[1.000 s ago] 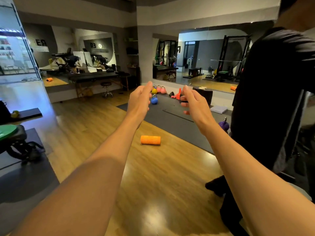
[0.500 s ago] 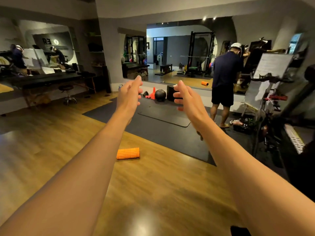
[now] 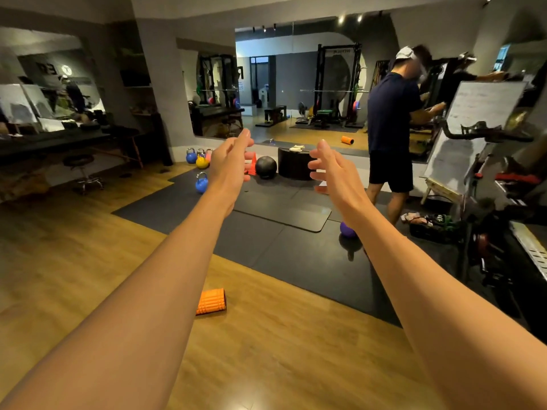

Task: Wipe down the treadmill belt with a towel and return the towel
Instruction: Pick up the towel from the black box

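Two hands reach out ahead of you, both empty: your left hand [image 3: 229, 164] and right hand [image 3: 337, 173] sit mid-frame with fingers loosely spread, palms turned toward each other and well apart, gripping nothing.

The towel [image 3: 297, 148] looks to be the pale folded cloth lying on top of the black box [image 3: 293, 167] just above centre, framed between your two hands. A black medicine ball [image 3: 265, 167] sits just left of the box. Left of that is a cluster of kettlebells [image 3: 201, 182] in blue and yellow, with your left hand covering the nearest part of it.

Dark floor mats [image 3: 266, 241] spread across the middle of the frame. An orange foam roller [image 3: 210, 301] lies on the wood floor at lower centre, half behind your left forearm. A person in a dark shirt and shorts [image 3: 390, 128] stands right of centre, beside a whiteboard [image 3: 473, 125] and an exercise bike [image 3: 488, 184].

At the right edge you see only a pale ribbed rail beside a dark deck — probably the treadmill [image 3: 531, 250], cut off by the frame so its belt cannot be judged. A purple kettlebell [image 3: 347, 230] peeks out from behind your right forearm.
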Tool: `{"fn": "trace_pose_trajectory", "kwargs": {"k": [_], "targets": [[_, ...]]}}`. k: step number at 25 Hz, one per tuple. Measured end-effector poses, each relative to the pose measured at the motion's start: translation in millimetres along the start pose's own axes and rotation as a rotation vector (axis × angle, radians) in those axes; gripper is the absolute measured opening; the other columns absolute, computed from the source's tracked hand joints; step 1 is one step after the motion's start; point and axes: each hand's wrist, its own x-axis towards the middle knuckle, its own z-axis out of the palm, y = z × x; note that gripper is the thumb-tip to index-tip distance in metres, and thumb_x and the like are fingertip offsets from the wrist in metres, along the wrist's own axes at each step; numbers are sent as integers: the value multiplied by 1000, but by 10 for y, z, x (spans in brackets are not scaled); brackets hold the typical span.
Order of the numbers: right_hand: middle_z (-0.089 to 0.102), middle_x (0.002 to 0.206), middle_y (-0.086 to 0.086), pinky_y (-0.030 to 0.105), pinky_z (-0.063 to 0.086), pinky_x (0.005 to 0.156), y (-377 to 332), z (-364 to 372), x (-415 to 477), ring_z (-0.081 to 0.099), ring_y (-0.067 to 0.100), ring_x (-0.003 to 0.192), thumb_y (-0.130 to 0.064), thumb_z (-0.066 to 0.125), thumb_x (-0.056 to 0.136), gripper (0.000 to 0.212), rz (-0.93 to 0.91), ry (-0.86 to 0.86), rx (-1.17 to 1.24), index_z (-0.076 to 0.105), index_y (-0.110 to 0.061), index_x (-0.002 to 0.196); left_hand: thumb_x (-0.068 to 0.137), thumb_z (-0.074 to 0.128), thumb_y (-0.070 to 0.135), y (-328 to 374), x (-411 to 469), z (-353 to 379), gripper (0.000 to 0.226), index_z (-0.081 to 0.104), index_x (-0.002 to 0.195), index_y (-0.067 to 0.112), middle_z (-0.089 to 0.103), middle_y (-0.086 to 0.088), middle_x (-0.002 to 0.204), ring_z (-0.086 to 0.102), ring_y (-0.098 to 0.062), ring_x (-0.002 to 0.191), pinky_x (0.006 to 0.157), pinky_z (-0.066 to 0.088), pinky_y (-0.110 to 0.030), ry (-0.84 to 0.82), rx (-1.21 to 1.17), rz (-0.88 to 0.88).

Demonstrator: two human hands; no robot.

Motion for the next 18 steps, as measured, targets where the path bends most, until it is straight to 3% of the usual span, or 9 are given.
{"fn": "trace_pose_trajectory", "kwargs": {"k": [2, 7, 13, 18], "targets": [[60, 119, 2, 45, 48, 96, 229, 37, 578, 58, 17, 108, -58, 32, 96, 52, 23, -11, 1, 56, -21, 124, 96, 41, 50, -176, 525, 201, 36, 63, 104, 22, 65, -3, 98, 61, -21, 94, 85, 51, -39, 0, 9, -10], [61, 114, 1, 42, 50, 92, 811, 177, 1928, 59, 16, 104, -56, 32, 96, 45, 10, -9, -18, 58, -25, 114, 96, 42, 50, -717, 1870, 649, 31, 64, 95, 27, 64, -2, 97, 62, -21, 94, 86, 51, -40, -19, -19, -25], [61, 111, 0, 38, 51, 90, 1359, 176, 3604, 59, 16, 102, -55, 33, 97, 46, 71, 78, -36, 58, -22, 116, 97, 42, 46, -1092, 3653, 1239, 34, 62, 104, 19, 62, -6, 101, 56, -18, 87, 74, 49, -32, -102, -47, 31], [62, 110, 1, 35, 51, 88, 1982, 45, 5045, 59, 16, 102, -52, 32, 98, 43, 68, 127, -50, 59, -23, 114, 97, 41, 47, -1660, 5005, 2056, 32, 61, 100, 22, 61, -3, 98, 55, -18, 88, 76, 46, -33, -193, -60, -1]]}}
